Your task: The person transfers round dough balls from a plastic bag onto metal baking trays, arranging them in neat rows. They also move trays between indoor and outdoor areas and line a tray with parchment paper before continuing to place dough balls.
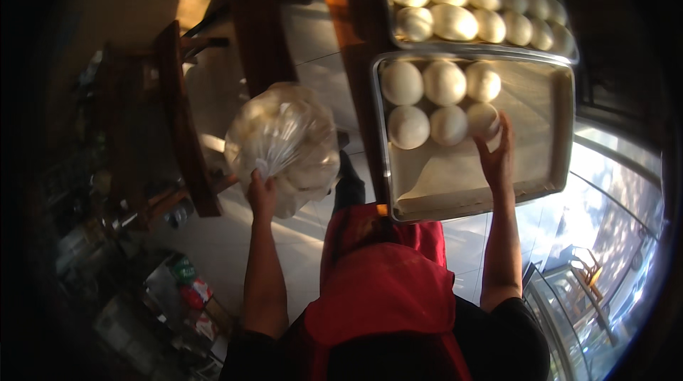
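My left hand (pixel 261 197) grips the gathered neck of a clear plastic bag (pixel 309 138), which bulges with pale lumps and is held off to the left of the trays. The thumb and fingers of my right hand (pixel 498 154) are around a pale dough ball (pixel 482 118) in a rectangular metal tray (pixel 533 167). That ball is at the right end of the second row, beside another dough ball (pixel 448 125). Three more, including a dough ball (pixel 444 82), form the row at the tray's far side.
Beyond this tray, a second metal tray (pixel 480 50) is filled with rows of similar dough balls (pixel 454 22). Both trays overlap a dark wooden table edge (pixel 357 61). To the left stand wooden benches (pixel 184 130) on a tiled floor (pixel 299 253). A glass case (pixel 560 311) is at lower right.
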A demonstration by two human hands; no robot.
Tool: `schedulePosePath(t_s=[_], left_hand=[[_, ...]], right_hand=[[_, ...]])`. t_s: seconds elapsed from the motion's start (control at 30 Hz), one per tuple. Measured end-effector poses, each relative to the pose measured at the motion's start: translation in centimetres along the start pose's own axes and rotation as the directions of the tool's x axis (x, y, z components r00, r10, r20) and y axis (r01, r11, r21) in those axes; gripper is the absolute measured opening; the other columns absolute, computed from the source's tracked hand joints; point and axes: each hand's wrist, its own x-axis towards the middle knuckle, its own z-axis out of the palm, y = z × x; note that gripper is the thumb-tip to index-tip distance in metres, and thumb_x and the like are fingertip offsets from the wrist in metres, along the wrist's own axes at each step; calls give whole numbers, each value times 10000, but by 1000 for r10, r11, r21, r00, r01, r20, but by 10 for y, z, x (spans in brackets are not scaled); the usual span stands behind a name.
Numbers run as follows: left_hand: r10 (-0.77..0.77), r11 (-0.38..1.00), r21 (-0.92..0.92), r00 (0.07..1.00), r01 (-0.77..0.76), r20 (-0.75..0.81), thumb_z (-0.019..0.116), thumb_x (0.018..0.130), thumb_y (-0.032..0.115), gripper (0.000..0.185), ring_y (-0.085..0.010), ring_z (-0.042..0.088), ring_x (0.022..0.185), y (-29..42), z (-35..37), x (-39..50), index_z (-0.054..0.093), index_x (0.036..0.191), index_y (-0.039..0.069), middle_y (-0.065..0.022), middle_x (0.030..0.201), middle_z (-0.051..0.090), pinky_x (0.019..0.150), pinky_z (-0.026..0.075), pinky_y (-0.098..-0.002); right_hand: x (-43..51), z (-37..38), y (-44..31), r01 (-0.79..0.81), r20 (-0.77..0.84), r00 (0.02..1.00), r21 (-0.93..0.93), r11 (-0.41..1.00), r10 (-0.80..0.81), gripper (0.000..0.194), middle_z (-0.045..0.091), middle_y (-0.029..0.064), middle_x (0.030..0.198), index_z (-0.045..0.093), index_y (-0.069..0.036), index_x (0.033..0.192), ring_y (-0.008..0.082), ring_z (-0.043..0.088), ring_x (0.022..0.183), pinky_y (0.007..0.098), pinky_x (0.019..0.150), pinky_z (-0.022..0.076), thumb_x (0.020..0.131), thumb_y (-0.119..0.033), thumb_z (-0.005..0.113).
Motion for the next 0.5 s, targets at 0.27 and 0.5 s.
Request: schedulePosePath(t_s=[0.27,0.5], left_hand=[[-19,954,-298,996,-10,-92,637,884,72,452,-461,680,966,29,-14,-11,548,1323,7,-275,1010,707,846,533,-529],[-13,965,-261,998,-5,-65,583,896,73,442,-470,662,923,30,-15,-7,560,1332,2,-284,959,699,879,491,-556]], right_hand=[[-86,148,-207,39,580,474,738,674,-662,305,661,236,1258,630,53,1260,397,629,1188,425,1022,513,960,11,598],[-121,324,-285,318,838,345,320,893,-423,376,646,247,1287,663,14,1246,394,563,1285,472,1073,468,882,-61,603]])
